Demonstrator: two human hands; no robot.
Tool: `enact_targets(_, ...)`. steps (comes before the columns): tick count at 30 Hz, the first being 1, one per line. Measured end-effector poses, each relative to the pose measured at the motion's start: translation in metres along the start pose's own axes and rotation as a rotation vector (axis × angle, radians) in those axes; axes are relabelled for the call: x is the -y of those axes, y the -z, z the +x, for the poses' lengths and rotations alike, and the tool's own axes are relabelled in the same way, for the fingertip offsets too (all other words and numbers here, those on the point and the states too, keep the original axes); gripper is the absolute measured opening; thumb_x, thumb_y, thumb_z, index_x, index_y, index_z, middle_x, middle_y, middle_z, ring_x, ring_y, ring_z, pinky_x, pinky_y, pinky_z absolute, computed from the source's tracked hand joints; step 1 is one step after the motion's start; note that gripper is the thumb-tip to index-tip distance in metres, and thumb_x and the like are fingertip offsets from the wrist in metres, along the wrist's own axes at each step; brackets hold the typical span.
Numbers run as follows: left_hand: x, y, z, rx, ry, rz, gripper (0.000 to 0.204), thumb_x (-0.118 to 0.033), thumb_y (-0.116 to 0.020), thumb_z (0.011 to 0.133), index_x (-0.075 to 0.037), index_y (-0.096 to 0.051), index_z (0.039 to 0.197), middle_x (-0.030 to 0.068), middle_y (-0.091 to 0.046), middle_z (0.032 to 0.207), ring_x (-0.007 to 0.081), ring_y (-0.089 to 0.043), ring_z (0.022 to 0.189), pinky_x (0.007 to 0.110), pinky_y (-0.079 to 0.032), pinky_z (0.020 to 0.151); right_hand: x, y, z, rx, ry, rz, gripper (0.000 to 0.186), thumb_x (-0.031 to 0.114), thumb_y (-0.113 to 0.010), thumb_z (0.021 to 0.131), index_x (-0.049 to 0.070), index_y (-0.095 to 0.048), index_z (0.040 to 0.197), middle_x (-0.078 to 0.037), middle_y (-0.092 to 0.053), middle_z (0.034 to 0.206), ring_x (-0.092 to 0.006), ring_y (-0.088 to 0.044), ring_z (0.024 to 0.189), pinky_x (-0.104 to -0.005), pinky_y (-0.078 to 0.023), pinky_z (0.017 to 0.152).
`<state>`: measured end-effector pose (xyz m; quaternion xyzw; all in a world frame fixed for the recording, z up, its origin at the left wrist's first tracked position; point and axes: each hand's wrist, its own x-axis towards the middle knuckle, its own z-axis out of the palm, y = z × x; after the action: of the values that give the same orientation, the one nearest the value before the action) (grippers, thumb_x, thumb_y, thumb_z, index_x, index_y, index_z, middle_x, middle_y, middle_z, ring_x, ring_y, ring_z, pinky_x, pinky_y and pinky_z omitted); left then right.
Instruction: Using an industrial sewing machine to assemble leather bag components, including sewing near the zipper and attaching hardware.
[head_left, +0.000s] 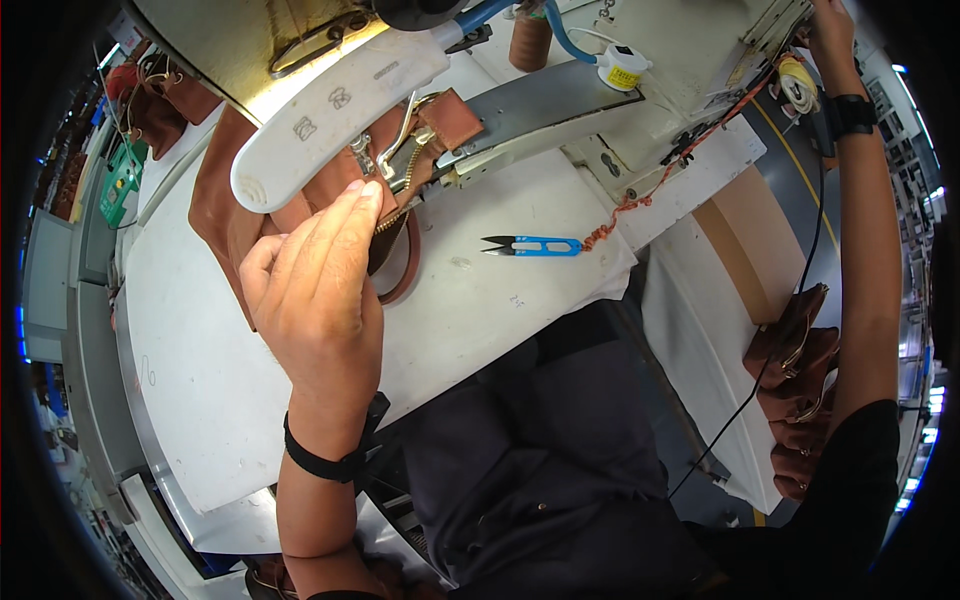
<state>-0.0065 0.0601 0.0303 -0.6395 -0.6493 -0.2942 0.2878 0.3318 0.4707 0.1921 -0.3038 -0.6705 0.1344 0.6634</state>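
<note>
Reaches forward with the left hand (325, 260), fingers straight and close together, fingertips against the brown leather workpiece (220, 200) just beside the metal presser parts (388, 160) of the sewing machine. Raises the right hand (832, 35) to the upper right rim of the view, well apart from the left, near the far end of the machine and a bundled pale cable (797, 85). Cannot tell, with the left thumb hidden and the right fingers small at the rim, of any firm grasp by either. Has the workpiece spread at the upper left of the white table (480, 330), partly under the machine's long white cover (330, 125), with a brass zipper (411, 165) and a curved reddish-brown strap (413, 262) to the right of the left fingers. Shows blue thread snips (545, 246) lying on the table to the right of the workpiece, blades pointing left, tied to an orange cord (640, 200). Includes, behind, a brown thread spool (530, 42) and a small white container (622, 68) with a yellow label; at right, below tan cardboard (745, 240), more brown leather pieces (800, 380).
</note>
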Motion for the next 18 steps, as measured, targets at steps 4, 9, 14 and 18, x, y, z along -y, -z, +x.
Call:
enact_targets(4,-0.001,0.001,0.001,0.006,-0.005,0.004,0.040,0.010,-0.067,0.085,-0.007,-0.077,0.119,0.0040,-0.079,0.119,0.0167,-0.073,0.104,0.031,-0.044,0.090,0.003,0.004,0.006,0.008,0.024,-0.025,0.023,0.015,-0.053,0.092,-0.007,-0.060,0.090,-0.015,-0.064,0.091,-0.0253,-0.057,0.081,-0.0435,-0.051,0.076)
enact_targets(9,-0.003,0.001,-0.001,0.021,0.043,-0.017,0.039,0.013,-0.067,0.088,-0.009,-0.078,0.118,0.0030,-0.079,0.121,0.0175,-0.073,0.108,0.031,-0.045,0.096,0.001,0.001,0.008,0.065,-0.027,0.025,0.025,0.016,-0.053,0.092,-0.008,-0.059,0.088,-0.015,-0.063,0.087,-0.0262,-0.056,0.077,-0.0447,-0.051,0.075)
enact_targets(14,-0.002,-0.001,0.001,0.004,-0.002,0.001,0.039,0.010,-0.068,0.086,-0.007,-0.078,0.119,0.0041,-0.080,0.118,0.0166,-0.074,0.105,0.030,-0.044,0.088,-0.002,0.000,-0.002,0.031,0.014,0.040,0.030,0.019,-0.052,0.094,-0.010,-0.058,0.093,-0.017,-0.063,0.091,-0.0278,-0.056,0.078,-0.0465,-0.050,0.075)
enact_targets(18,-0.003,0.000,0.002,0.014,0.000,0.007,0.037,0.010,-0.068,0.087,-0.007,-0.077,0.118,0.0044,-0.080,0.118,0.0168,-0.074,0.104,0.031,-0.044,0.089,-0.027,0.007,0.001,-0.090,0.088,-0.094,0.042,0.025,-0.048,0.102,-0.016,-0.059,0.108,-0.027,-0.067,0.104,-0.0310,-0.058,0.086,-0.0462,-0.051,0.082)
